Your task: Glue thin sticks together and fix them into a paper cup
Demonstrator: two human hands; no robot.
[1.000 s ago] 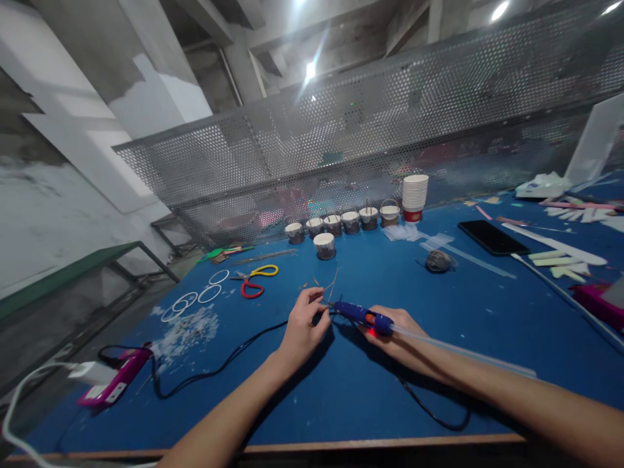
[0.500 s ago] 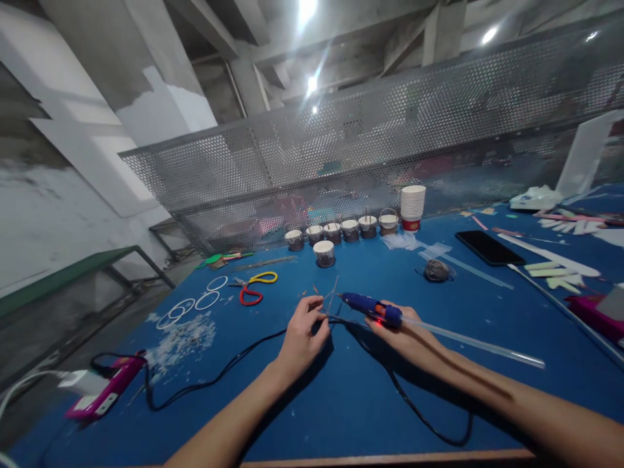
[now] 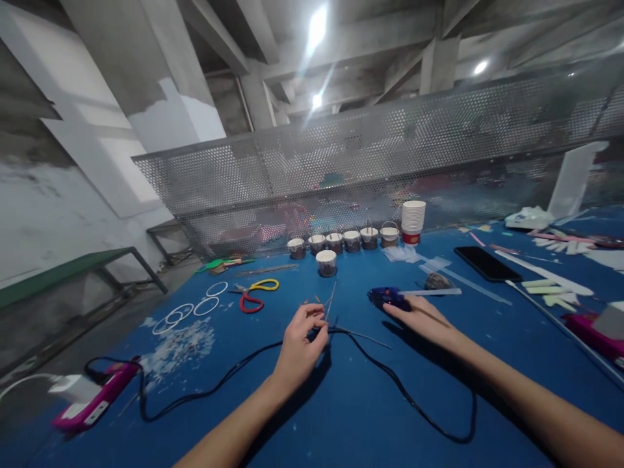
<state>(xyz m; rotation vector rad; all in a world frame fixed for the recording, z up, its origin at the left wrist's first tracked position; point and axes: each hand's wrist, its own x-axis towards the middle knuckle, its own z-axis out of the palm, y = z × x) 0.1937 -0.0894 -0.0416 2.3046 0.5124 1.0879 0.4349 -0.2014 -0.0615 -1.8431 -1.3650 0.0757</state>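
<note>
Fingers of the left hand (image 3: 301, 343) pinch thin strands (image 3: 331, 301) at its one o'clock; those of the right hand (image 3: 425, 317) wrap a glue gun (image 3: 387, 296), at the left hand's two o'clock

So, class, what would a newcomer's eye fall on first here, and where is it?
Probably the blue glue gun in the right hand, right of centre, then the thin strands in the left hand, mid-picture. Behind, a row of small cups stands before the perforated screen; red-and-yellow scissors lie to the left.

Black phone (image 3: 487, 263), green bench (image 3: 73, 272), perforated panel (image 3: 312, 172)
</note>
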